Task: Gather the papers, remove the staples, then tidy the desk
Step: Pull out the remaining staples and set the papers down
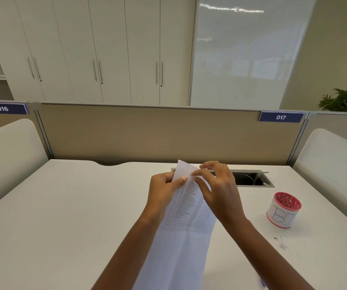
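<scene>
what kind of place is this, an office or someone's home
Most likely an open-plan office workstation: a white desk fenced by a beige partition carrying blue number plates reading 016 and 017, a cable hatch set into the desktop, and tall white cabinets behind.

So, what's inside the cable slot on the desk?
The right part of the slot shows a dark cavity with what look like cables. The right hand and papers cover its left part, so anything there is hidden.
</scene>
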A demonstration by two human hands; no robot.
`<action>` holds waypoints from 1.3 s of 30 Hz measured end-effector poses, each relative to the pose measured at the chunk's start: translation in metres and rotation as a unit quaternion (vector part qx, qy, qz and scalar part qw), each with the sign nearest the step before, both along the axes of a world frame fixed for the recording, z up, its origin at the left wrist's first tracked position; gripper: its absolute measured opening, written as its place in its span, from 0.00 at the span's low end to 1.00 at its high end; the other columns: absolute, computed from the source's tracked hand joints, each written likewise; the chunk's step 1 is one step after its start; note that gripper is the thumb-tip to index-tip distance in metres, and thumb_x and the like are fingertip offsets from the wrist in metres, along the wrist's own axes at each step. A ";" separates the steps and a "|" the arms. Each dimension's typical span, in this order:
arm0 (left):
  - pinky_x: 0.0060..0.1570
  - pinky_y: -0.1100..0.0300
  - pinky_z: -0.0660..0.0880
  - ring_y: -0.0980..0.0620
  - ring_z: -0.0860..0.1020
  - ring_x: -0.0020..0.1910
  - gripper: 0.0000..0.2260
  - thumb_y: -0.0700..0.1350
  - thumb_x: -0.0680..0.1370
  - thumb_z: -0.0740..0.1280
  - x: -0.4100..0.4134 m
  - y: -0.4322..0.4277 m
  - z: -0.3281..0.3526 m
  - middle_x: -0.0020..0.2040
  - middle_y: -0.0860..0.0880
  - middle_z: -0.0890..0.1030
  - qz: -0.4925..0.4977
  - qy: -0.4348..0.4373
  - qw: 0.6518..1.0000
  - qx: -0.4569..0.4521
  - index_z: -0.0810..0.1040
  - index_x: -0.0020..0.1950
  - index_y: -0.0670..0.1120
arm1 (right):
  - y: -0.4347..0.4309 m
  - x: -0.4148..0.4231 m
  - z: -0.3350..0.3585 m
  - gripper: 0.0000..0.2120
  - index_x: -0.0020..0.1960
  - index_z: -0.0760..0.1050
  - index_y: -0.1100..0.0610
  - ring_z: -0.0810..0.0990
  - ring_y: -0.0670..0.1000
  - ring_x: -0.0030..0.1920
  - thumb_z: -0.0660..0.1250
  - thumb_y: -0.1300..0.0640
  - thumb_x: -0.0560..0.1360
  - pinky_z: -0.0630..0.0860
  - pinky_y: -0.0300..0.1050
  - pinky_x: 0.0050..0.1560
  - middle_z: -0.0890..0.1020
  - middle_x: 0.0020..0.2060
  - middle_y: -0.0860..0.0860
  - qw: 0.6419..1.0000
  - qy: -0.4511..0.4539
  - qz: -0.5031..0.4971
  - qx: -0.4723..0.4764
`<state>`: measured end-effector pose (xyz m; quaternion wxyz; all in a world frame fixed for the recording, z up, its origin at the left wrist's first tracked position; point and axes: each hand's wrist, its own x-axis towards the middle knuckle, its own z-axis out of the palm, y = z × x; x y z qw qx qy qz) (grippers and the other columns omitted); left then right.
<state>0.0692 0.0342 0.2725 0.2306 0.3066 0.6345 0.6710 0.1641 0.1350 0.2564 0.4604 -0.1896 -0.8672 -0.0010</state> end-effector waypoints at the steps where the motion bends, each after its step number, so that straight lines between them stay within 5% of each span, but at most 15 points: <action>1: 0.38 0.61 0.75 0.48 0.79 0.38 0.04 0.41 0.74 0.67 0.001 0.000 0.000 0.41 0.45 0.82 0.005 0.012 1.000 -0.003 0.82 0.44 0.43 | 0.000 0.000 0.000 0.09 0.42 0.80 0.55 0.80 0.54 0.44 0.62 0.53 0.72 0.77 0.48 0.40 0.82 0.43 0.54 1.000 -0.001 -0.004 0.014; 5: 0.38 0.61 0.74 0.47 0.79 0.39 0.06 0.43 0.74 0.68 0.002 0.000 -0.002 0.43 0.42 0.82 0.010 0.056 0.998 -0.001 0.82 0.45 0.41 | 0.001 -0.001 0.004 0.10 0.39 0.79 0.56 0.80 0.54 0.40 0.61 0.54 0.72 0.77 0.47 0.37 0.82 0.41 0.53 0.998 -0.003 -0.004 0.068; 11: 0.29 0.75 0.71 0.53 0.76 0.36 0.03 0.41 0.73 0.68 0.002 0.002 -0.003 0.38 0.48 0.79 -0.004 0.098 0.995 0.005 0.80 0.44 0.43 | 0.011 -0.001 0.007 0.10 0.38 0.78 0.58 0.71 0.49 0.44 0.61 0.55 0.72 0.78 0.43 0.37 0.82 0.40 0.53 0.986 -0.011 0.028 0.163; 19: 0.34 0.64 0.71 0.50 0.75 0.35 0.06 0.45 0.74 0.68 0.006 0.005 -0.006 0.36 0.46 0.78 0.000 0.112 0.994 -0.014 0.79 0.40 0.43 | 0.022 -0.005 0.001 0.09 0.40 0.76 0.60 0.72 0.51 0.44 0.61 0.55 0.72 0.76 0.43 0.40 0.81 0.39 0.54 0.969 -0.026 0.007 0.244; 26: 0.35 0.64 0.74 0.51 0.79 0.36 0.07 0.46 0.75 0.66 0.005 0.003 -0.009 0.41 0.43 0.82 -0.035 0.069 0.996 -0.037 0.81 0.44 0.43 | 0.020 -0.004 -0.005 0.06 0.42 0.69 0.58 0.70 0.50 0.43 0.60 0.54 0.72 0.71 0.40 0.39 0.81 0.38 0.54 0.973 -0.007 0.013 0.229; 32: 0.38 0.63 0.75 0.48 0.80 0.40 0.08 0.44 0.75 0.65 0.002 0.006 -0.006 0.45 0.40 0.82 -0.042 0.049 0.998 -0.021 0.81 0.49 0.41 | 0.021 -0.002 -0.008 0.10 0.41 0.76 0.60 0.71 0.49 0.44 0.59 0.56 0.75 0.74 0.42 0.42 0.81 0.40 0.55 0.987 0.022 0.032 0.155; 36: 0.32 0.72 0.73 0.53 0.79 0.39 0.08 0.44 0.76 0.65 -0.001 0.007 -0.003 0.44 0.47 0.82 -0.029 0.081 0.996 -0.023 0.81 0.50 0.43 | 0.022 0.004 -0.003 0.08 0.42 0.78 0.57 0.72 0.50 0.48 0.62 0.55 0.73 0.78 0.46 0.41 0.83 0.44 0.55 0.986 0.014 0.025 0.163; 39: 0.35 0.68 0.72 0.52 0.78 0.40 0.09 0.43 0.76 0.65 -0.001 0.007 -0.003 0.45 0.46 0.81 -0.025 0.088 0.995 -0.025 0.81 0.52 0.42 | 0.023 0.004 0.001 0.08 0.41 0.79 0.57 0.72 0.50 0.48 0.62 0.56 0.73 0.78 0.46 0.42 0.83 0.44 0.54 0.984 0.007 0.042 0.171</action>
